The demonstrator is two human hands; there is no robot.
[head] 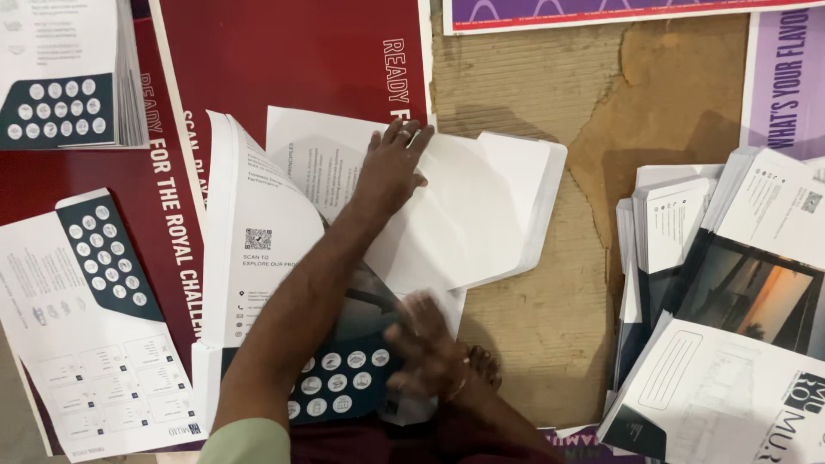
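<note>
My left hand (391, 167) reaches across and lies flat on a folded white sheet (481, 206), fingers spread, pressing it down on the pile. Under my forearm is a stack of printed brochures (258, 249), white with a dark panel of round icons (339, 378). My right hand (425, 344) is blurred with motion, low on the front edge of that stack, touching the top brochure; I cannot make out whether it grips anything.
More brochure stacks lie at the right (730, 301), top left (64, 77) and left (86, 326). Red posters (301, 60) and brown cardboard (550, 112) cover the floor. A purple poster (786, 77) lies at the right edge.
</note>
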